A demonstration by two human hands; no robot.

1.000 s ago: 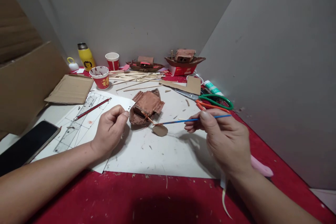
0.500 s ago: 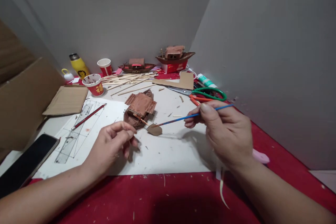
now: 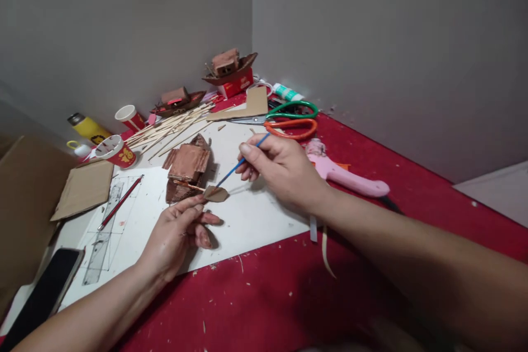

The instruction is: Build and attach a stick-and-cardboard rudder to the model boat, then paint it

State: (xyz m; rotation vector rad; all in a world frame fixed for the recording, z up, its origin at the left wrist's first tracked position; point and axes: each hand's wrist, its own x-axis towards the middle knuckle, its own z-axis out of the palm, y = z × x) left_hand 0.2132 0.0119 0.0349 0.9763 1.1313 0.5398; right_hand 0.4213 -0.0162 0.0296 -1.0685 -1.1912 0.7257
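My right hand (image 3: 276, 168) grips a thin blue paintbrush (image 3: 237, 168) between thumb and fingers. The brush tip rests on a small oval piece of brown cardboard (image 3: 216, 194). That piece sits at the end of a thin stick (image 3: 190, 185), which reaches out from a brown model boat (image 3: 187, 165) with a ridged roof. Loosely spread, my left hand (image 3: 187, 223) has its index fingertip against the near left edge of the oval piece. Its other fingers are apart over the white paper.
Scissors (image 3: 289, 121), thin wooden sticks (image 3: 177, 124) and a paint-stained cup (image 3: 115, 151) lie beyond the boat. A pink glue gun (image 3: 346, 173) is at right. At left are a pencil (image 3: 121, 202), a ruler (image 3: 103, 236), a phone (image 3: 45, 291) and a cardboard box (image 3: 33, 209).
The view has swung right. My left index finger has come up to the oval piece. My right hand has moved closer to it, with the brush held more steeply.
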